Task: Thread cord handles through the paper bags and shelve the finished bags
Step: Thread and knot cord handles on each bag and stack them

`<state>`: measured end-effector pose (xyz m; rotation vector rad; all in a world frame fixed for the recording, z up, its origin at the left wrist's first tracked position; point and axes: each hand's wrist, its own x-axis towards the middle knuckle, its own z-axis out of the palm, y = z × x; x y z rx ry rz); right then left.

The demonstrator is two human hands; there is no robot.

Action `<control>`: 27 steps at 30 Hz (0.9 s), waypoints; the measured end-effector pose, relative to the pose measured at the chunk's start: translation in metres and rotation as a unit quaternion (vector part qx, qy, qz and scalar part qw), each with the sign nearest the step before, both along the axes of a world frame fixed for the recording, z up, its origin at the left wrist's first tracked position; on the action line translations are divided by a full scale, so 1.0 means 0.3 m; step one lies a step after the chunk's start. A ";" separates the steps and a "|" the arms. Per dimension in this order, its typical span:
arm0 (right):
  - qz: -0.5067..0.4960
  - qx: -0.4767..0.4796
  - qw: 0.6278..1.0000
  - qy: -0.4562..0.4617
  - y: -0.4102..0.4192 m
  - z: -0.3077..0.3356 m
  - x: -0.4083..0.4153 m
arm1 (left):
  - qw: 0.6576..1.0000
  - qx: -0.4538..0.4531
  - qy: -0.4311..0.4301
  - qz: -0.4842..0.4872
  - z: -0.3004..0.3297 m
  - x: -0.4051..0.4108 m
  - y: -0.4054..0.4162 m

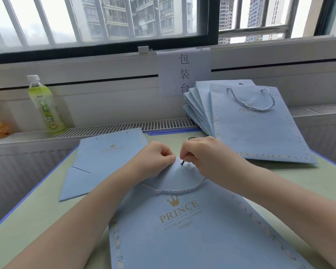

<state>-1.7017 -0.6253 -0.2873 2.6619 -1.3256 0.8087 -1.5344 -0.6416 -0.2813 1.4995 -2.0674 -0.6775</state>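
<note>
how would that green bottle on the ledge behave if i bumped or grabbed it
The green bottle stands upright, tall and narrow on a slatted ledge, so a sideways bump would probably tip it, and it might then roll. It looks nearly full, so likely fairly heavy for its size. Its smooth plastic may feel slightly slippery.

bottles (47, 105): 2 | cord handles (175, 190): 2 | hands (159, 154): 2
</note>
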 end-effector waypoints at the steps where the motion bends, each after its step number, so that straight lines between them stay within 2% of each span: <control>1: -0.002 -0.007 1.000 0.015 -0.002 -0.003 -0.001 | 1.000 0.001 0.001 -0.001 -0.002 0.001 -0.001; 9: 0.024 -0.062 0.992 0.105 0.021 -0.012 0.008 | 1.000 -0.001 0.015 -0.013 0.011 -0.004 0.007; 11: 0.022 -0.032 0.998 0.059 0.027 -0.007 0.017 | 0.999 0.019 0.030 -0.011 0.012 0.000 0.005; 14: 0.012 0.076 0.995 -0.069 0.022 0.019 0.011 | 0.991 0.097 0.096 0.004 0.022 0.015 0.004; 17: 0.034 0.147 0.977 -0.149 0.014 0.025 0.001 | 0.951 0.236 0.199 -0.007 0.033 0.036 0.009; 21: 0.010 0.182 0.972 -0.146 0.008 0.008 -0.002 | 0.907 0.340 0.248 -0.038 0.031 0.067 -0.006; 24: 0.009 0.191 0.973 -0.129 0.008 0.007 0.000 | 0.903 0.358 0.218 -0.092 0.013 0.086 -0.027; 27: 0.016 0.178 0.976 -0.125 0.021 0.013 0.011 | 0.900 0.362 0.219 -0.105 0.007 0.096 -0.033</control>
